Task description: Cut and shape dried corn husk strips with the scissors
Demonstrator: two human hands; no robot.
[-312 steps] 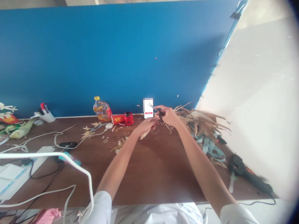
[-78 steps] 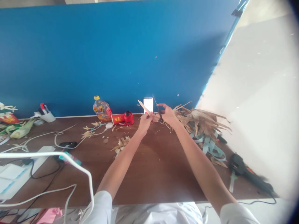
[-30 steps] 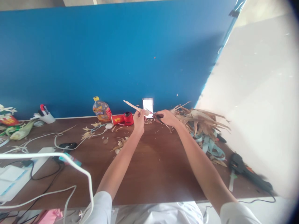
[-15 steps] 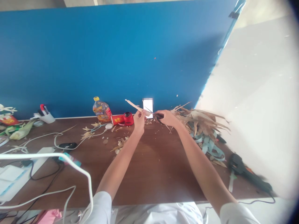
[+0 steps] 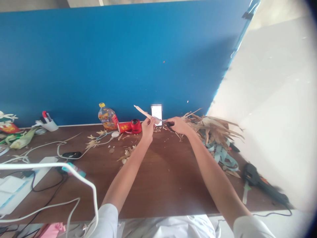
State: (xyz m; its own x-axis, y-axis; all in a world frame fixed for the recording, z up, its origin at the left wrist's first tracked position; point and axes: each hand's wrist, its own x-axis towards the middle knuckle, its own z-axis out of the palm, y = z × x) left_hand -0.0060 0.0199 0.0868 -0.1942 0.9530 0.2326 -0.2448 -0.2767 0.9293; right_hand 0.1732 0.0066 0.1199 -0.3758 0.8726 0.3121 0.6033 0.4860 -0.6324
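Note:
My left hand [image 5: 148,127] pinches a long, pale strip of dried husk [image 5: 143,112], which slants up to the left out of the fingers. In my right hand [image 5: 179,125] is a pair of scissors [image 5: 169,124] with dark handles, the fingers closed round them. The blades point left and lie at the right end of the husk strip, close to my left fingertips. Behind both hands a phone [image 5: 157,110] with a bright white screen leans upright against the blue panel.
Dried husks [image 5: 215,127] and pale blue ribbon [image 5: 224,157] are heaped at right, with a black glue gun [image 5: 264,185] nearer me. To the left are a drink bottle [image 5: 107,116], a red can [image 5: 124,127] and husk flowers [image 5: 94,142]. A white bent tube [image 5: 92,185] crosses the left foreground.
The scissor blades, spread apart before, have closed at the husk strip. The strip has shifted slightly right and its tip has dipped a little. Both arms stay nearly still.

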